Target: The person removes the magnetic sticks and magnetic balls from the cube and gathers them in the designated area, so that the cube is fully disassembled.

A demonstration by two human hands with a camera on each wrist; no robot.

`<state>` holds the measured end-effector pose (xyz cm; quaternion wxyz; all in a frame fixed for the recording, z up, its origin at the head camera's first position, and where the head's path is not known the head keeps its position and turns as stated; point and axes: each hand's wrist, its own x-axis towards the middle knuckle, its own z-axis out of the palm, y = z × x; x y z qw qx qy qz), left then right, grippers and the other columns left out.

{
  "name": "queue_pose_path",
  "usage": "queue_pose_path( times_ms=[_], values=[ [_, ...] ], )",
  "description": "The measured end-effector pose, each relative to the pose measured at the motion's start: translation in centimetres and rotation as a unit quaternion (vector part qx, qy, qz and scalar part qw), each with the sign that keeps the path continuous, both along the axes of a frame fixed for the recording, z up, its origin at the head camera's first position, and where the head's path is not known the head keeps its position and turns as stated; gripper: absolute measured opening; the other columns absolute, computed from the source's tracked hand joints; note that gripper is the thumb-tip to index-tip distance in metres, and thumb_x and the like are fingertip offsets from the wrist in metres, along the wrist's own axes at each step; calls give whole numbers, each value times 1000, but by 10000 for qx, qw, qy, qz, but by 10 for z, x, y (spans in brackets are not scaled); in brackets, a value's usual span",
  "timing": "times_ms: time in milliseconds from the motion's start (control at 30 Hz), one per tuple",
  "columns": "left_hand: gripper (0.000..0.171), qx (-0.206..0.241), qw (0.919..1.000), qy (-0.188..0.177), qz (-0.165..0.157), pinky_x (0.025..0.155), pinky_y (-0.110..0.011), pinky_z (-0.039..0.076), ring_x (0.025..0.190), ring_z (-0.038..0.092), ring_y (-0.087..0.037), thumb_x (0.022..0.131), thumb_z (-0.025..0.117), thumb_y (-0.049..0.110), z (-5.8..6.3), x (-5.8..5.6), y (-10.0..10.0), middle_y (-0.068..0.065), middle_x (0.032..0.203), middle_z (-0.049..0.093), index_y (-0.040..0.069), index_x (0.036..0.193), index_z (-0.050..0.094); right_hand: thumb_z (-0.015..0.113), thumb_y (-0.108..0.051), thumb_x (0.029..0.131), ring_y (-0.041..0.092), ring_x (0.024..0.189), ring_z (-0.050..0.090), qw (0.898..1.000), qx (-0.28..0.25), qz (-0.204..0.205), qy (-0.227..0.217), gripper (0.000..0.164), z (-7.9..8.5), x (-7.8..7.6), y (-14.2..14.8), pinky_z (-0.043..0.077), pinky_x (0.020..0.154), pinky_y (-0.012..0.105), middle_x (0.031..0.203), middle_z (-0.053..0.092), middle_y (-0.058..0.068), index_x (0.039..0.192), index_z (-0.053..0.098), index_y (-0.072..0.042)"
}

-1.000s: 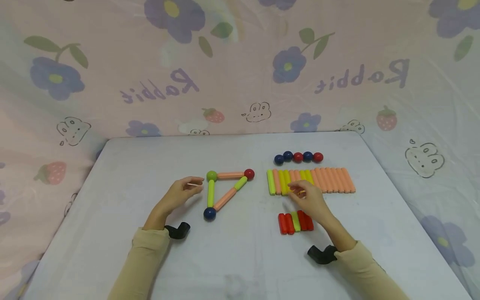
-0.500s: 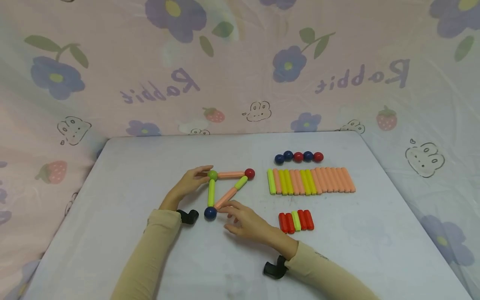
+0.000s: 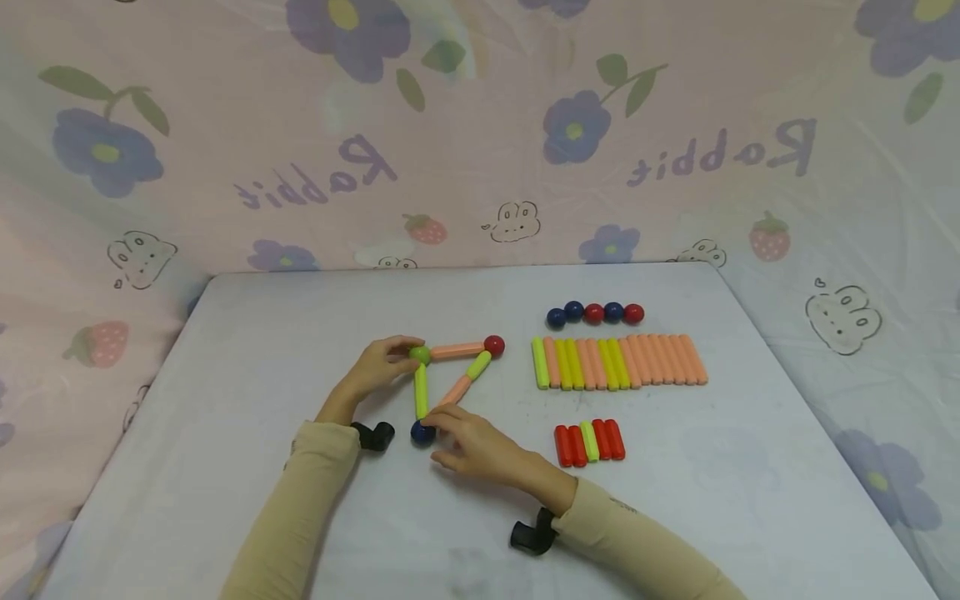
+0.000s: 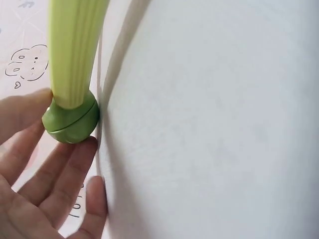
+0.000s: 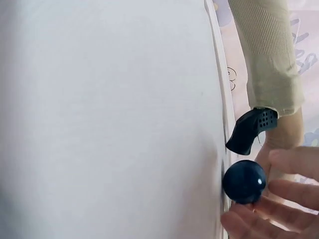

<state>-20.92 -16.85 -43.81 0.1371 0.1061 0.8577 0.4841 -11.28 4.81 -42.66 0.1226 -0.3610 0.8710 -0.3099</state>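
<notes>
My left hand (image 3: 377, 367) pinches a green ball (image 4: 72, 122) at the far left corner of a triangle of toy balls and rods. A lime rod (image 3: 421, 393) runs from that ball to a dark blue ball (image 5: 244, 181) at the near corner. The fingers of my right hand (image 3: 480, 443) curl round the blue ball, with fingertips right at its surface. A peach rod (image 3: 459, 350) leads to a red ball (image 3: 493, 345). A short green rod (image 3: 479, 365) and a partly covered peach rod (image 3: 456, 390) make the slanted side.
A row of blue and red balls (image 3: 594, 313) lies at the back right. Before it is a long row of peach, yellow and green rods (image 3: 660, 360). Several short red rods (image 3: 564, 446), with one green among them, lie nearer on the white table (image 3: 637, 542).
My right hand has come left from the rods to the blue ball. The left hand has moved right onto the green ball. The triangle's left side has shifted slightly.
</notes>
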Motion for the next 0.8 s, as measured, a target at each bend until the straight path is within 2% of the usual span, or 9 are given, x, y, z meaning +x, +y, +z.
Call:
queue_pose_path(
  times_ms=[200, 333, 533, 600, 700, 800],
  values=[
    [37, -245, 9990, 202, 315, 102, -50, 45, 115, 60, -36, 89, 68, 15, 2, 10, -1, -21, 123, 64, 3, 123, 61, 72, -14, 86, 16, 95, 59, 9987, -72, -380, 321, 36, -1, 3, 5, 51, 77, 19, 120, 56, 11, 119, 62, -4],
    [31, -473, 9970, 294, 533, 91, -44, 52, 108, 64, -36, 88, 70, 14, 4, 18, -1, -22, 118, 66, 1, 115, 63, 74, -17, 85, 15, 86, 58, 9970, -25, -707, 320, 32, -4, 4, 10, 50, 73, 17, 111, 54, 9, 113, 65, -7],
    [23, -733, 9946, 259, 686, 82, -38, 54, 103, 65, -34, 87, 70, 12, 7, 32, -1, -22, 110, 68, 0, 105, 62, 75, -24, 84, 14, 88, 58, 9922, 230, -1227, -1, 31, -4, 3, 18, 53, 78, 25, 104, 54, 7, 111, 63, -12],
    [21, -804, 9937, 288, 723, 79, -34, 53, 100, 66, -32, 86, 70, 11, 8, 37, 0, -21, 107, 68, 0, 102, 62, 75, -25, 84, 14, 85, 56, 9908, 300, -1312, -140, 32, -4, 2, 21, 51, 73, 24, 103, 55, 7, 110, 60, -12],
    [20, -900, 9923, 275, 801, 74, -30, 51, 96, 65, -29, 86, 71, 12, 9, 44, 0, -20, 103, 68, 1, 99, 61, 73, -21, 85, 13, 81, 54, 9903, 244, -1307, -400, 31, -3, -1, 26, 47, 68, 21, 102, 59, 8, 110, 57, -12],
    [19, -983, 9911, 248, 865, 70, -27, 49, 93, 65, -27, 86, 72, 14, 11, 50, 0, -18, 101, 68, 2, 96, 61, 69, -15, 88, 12, 80, 53, 9901, 91, -1242, -641, 29, -3, -3, 29, 46, 68, 20, 102, 62, 9, 113, 56, -10]
  ],
)
